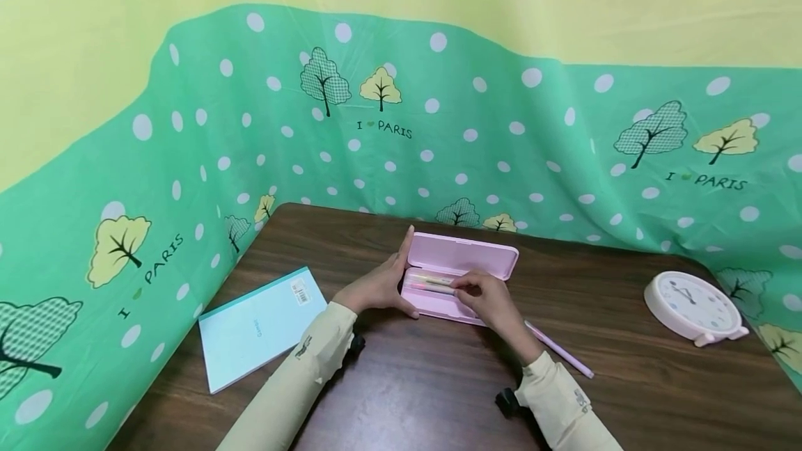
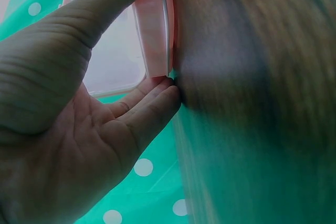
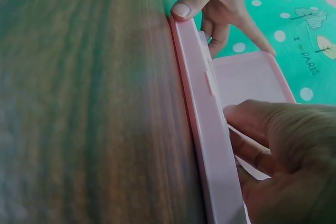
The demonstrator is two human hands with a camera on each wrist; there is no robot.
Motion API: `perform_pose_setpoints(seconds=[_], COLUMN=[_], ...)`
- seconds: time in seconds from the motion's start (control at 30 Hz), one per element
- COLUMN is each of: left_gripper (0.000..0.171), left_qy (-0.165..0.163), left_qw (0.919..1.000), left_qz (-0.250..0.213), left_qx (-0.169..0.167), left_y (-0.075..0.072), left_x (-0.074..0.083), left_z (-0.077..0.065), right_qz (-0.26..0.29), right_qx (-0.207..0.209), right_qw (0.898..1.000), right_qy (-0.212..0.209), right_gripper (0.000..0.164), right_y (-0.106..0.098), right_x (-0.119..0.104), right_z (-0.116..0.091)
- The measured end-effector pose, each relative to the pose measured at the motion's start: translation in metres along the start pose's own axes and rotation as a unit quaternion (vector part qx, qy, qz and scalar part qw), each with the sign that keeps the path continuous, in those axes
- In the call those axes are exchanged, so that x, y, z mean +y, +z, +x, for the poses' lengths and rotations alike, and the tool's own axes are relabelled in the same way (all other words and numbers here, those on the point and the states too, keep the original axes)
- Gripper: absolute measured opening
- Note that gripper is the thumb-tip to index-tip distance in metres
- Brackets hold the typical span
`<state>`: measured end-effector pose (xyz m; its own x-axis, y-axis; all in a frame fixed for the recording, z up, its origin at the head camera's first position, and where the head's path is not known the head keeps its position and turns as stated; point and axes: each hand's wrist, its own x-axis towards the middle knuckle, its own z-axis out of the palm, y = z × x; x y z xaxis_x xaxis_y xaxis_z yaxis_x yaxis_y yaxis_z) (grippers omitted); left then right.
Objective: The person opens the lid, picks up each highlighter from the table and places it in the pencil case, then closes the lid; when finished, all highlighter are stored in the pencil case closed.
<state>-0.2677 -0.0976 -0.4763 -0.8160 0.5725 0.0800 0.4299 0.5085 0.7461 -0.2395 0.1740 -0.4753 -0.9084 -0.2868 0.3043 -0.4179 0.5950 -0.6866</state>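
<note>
A pink pencil case (image 1: 464, 254) lies on the table with its lid raised and leaning back. Several slim pens (image 1: 431, 282) in pale yellow and pink are inside it. My left hand (image 1: 381, 285) holds the case's left end, thumb at the front corner, other fingers behind it by the lid. Over the tray, my right hand (image 1: 491, 301) has bent fingers and thumb pinching the right end of a pen. In the right wrist view the case's front wall (image 3: 212, 129) hides those right fingertips.
A pale blue notebook (image 1: 260, 329) with a barcode sticker lies left on the dark wooden table (image 1: 401, 388). A pink pen-like stick (image 1: 564, 350) lies beside my right wrist. Far right is a white clock (image 1: 695, 305). A green and yellow curtain (image 1: 388, 165) hangs behind the table.
</note>
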Motion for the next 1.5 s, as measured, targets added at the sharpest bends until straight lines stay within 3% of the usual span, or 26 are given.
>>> perform_pose_setpoints(seconds=[0.17,0.23,0.5,0.57,0.8,0.83,1.0,1.1,1.13,1.27,1.37,1.5], left_gripper=[0.169,0.17,0.172,0.172,0.166,0.165,0.163,0.164,0.164,0.167,0.169,0.167], left_qy=[0.01,0.011,0.012,0.02,0.029,0.03,0.0,-0.02,-0.023,0.0,0.027,0.026], left_qw=[0.9997,0.9995,0.9997,0.9995,0.9992,0.9994,0.9999,0.9997,0.9996,0.9999,0.9995,0.9996], left_qz=[0.015,0.025,0.012,0.013,0.022,0.015,0.013,0.012,0.015,0.01,0.004,0.002], left_qx=[0.017,0.018,0.017,0.018,0.013,0.012,0.006,0.006,0.006,0.011,0.013,0.008], left_y=[0.007,0.007,0.014,0.013,0.002,0.003,-0.001,-0.003,-0.003,0.002,0.004,0.0], left_x=[-0.022,-0.019,-0.04,-0.04,-0.011,-0.015,0.004,0.013,0.014,-0.008,-0.023,-0.014], left_z=[0.008,0.006,0.016,0.017,0.004,0.006,-0.002,-0.006,-0.007,0.003,0.009,0.003], right_qz=[-0.003,-0.002,-0.012,-0.019,-0.048,-0.052,-0.067,-0.079,-0.085,-0.1,-0.105,-0.106], right_qx=[0.028,0.035,0.067,0.078,0.102,0.104,0.129,0.15,0.159,0.179,0.179,0.165], right_qw=[1.0,0.999,0.997,0.996,0.993,0.992,0.989,0.985,0.984,0.979,0.978,0.977], right_qy=[0.008,0.02,0.039,0.037,0.044,0.047,0.042,0.017,0.007,0.0,0.035,0.087], right_gripper=[0.016,0.017,0.017,0.017,0.018,0.018,0.014,0.017,0.019,0.026,0.025,0.022], right_y=[-0.004,-0.006,-0.021,-0.028,-0.051,-0.055,-0.077,-0.089,-0.094,-0.114,-0.126,-0.135], right_x=[-0.004,-0.005,-0.001,0.001,0.012,0.014,0.025,0.035,0.038,0.048,0.053,0.06], right_z=[0.001,0.0,-0.015,-0.021,-0.047,-0.052,-0.072,-0.083,-0.088,-0.112,-0.133,-0.155])
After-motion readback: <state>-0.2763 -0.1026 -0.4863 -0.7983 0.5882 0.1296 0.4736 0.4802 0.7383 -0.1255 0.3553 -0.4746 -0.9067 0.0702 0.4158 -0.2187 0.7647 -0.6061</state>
